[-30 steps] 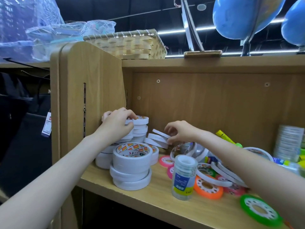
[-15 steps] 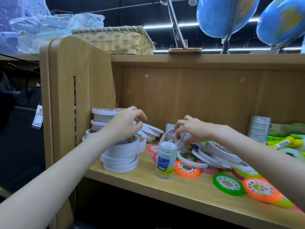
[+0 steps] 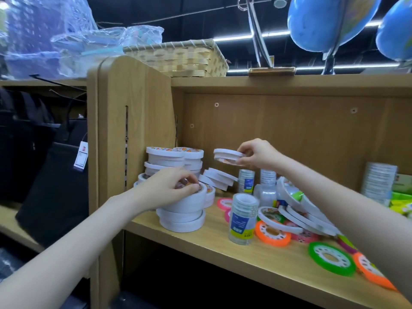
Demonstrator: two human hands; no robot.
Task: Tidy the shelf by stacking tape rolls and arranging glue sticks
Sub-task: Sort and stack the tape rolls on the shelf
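Observation:
White tape rolls stand stacked at the shelf's left end: a front stack and taller back stacks. My left hand grips the top roll of the front stack. My right hand pinches a thin white tape roll in the air, level with the back stacks' tops and to their right. More thin white rolls lean below it. A wrapped tube of clear tape rolls stands mid-shelf. Loose orange, green and pink rolls lie on the shelf board.
A pile of thin white rolls leans at the right of centre. A tall clear tape tube and green packets sit at the far right. Above, a wicker basket and blue globes stand on top. A black bag hangs left.
My right hand rose from the loose pile with a thin white roll in it. My left hand dropped from the back stack to the front stack's top roll.

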